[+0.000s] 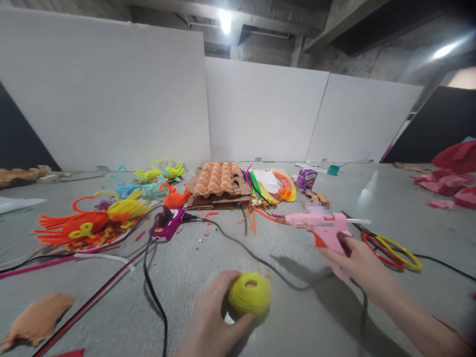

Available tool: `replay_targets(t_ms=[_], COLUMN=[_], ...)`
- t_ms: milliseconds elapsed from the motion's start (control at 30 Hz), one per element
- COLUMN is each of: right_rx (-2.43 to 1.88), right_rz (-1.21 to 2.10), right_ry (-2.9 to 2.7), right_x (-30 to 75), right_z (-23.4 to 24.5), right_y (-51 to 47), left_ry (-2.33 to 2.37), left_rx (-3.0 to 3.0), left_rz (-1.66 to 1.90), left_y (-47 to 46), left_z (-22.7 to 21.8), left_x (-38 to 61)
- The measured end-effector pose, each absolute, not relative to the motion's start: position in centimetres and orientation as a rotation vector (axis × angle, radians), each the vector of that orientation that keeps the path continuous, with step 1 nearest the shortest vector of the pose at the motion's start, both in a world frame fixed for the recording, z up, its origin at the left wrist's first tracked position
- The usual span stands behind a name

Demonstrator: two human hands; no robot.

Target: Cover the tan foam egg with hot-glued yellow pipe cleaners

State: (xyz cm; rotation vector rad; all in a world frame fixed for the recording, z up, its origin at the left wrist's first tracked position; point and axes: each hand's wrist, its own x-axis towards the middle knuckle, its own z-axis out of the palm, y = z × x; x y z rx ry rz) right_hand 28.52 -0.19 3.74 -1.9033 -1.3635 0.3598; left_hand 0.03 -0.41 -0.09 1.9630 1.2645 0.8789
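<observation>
My left hand (211, 310) grips a ring of coiled yellow pipe cleaner (249, 294) low on the grey floor, its fingers wrapped round one side. My right hand (353, 263) holds a pink hot glue gun (320, 223) by its handle, the nozzle pointing left. A black cord (238, 241) runs from the gun to a purple power strip (167, 225). Finished orange and yellow pipe-cleaner pieces (89, 223) lie farther left.
Farther ahead lie a cardboard egg tray (215, 179) and a heap of coloured pipe cleaners (269, 188). Red and yellow loops (386, 253) lie beside my right hand. Black and red cables cross the floor. Red fabric (446, 178) lies at the right, before white wall panels.
</observation>
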Motion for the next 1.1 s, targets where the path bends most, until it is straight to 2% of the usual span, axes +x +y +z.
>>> replay_targets(t_ms=[100,233,300,400,467,600,733,1100], right_rx=[-1.751,-1.438,-1.433,-1.571,-1.63,-1.492,-1.421,-1.465], right_rz=[0.489,0.82,0.876,0.806,0.624,0.357,0.33,0.306], right_ry=[-1.34,-1.393,-1.491,-1.672,-1.791,-2.05,-2.237,-2.319], right_x=[27.8,27.2,27.4,27.8,27.7,26.5,25.5,24.8], right_z=[3.9,4.5,4.4,3.4,2.9,3.6,4.8,5.1], right_y=[-1.1,-2.2,-2.7,-3.5,-4.0,-4.4,-4.4,-4.5], left_ry=[1.243,1.225,1.206,1.173,1.16,1.137,1.122,1.045], left_rx=[1.963,1.964,1.958,1.963,1.984,2.035,2.07,2.166], left_rz=[0.904,0.895,0.887,0.882,0.876,0.873,0.88,0.924], left_y=[-0.3,-0.4,-0.4,-0.3,-0.2,-0.2,-0.2,-0.4], left_z=[-0.3,-0.6,-0.7,-0.7,-0.8,-1.0,-1.1,-1.6], left_x=[0.0,0.0,0.0,0.0,0.0,0.0,0.0,-0.2])
